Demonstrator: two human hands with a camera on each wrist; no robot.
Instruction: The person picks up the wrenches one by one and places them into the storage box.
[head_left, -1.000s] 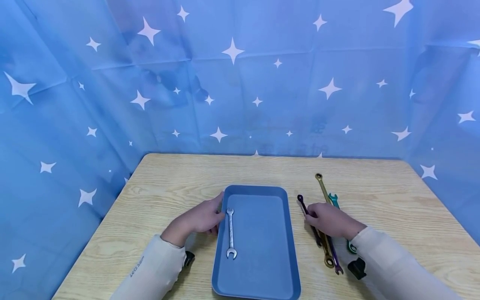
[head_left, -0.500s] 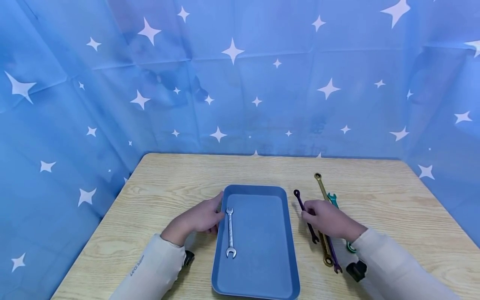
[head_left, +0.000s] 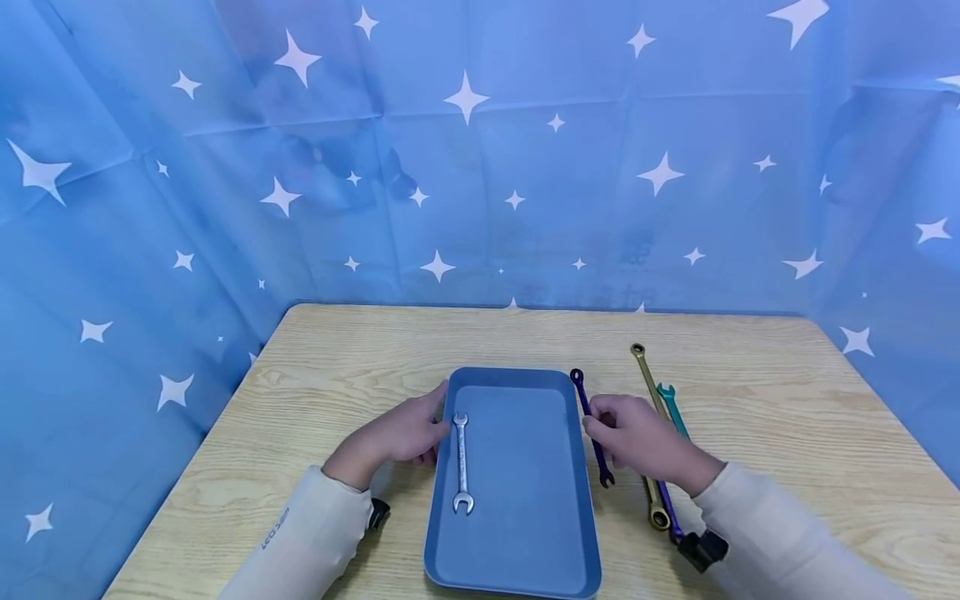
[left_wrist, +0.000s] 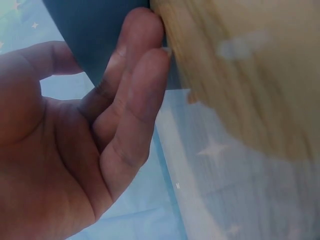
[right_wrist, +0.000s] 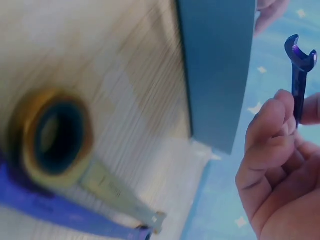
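My right hand pinches a dark purple combination wrench just off the tray's right edge. In the right wrist view that wrench's open end sticks up past the thumb and curled fingers. My left hand holds the left side of the blue tray, thumb over the rim and fingers against the outer wall, as the left wrist view shows. A silver double open-end wrench lies lengthwise in the tray along its left side.
Right of the tray lie a gold wrench, a green wrench and a purple wrench, partly covered by the right hand and sleeve. Behind the wooden table hangs a blue curtain with stars.
My right hand has lifted the dark purple wrench away from the other wrenches and carried it left to the tray's edge. The left hand and tray stay where they were.
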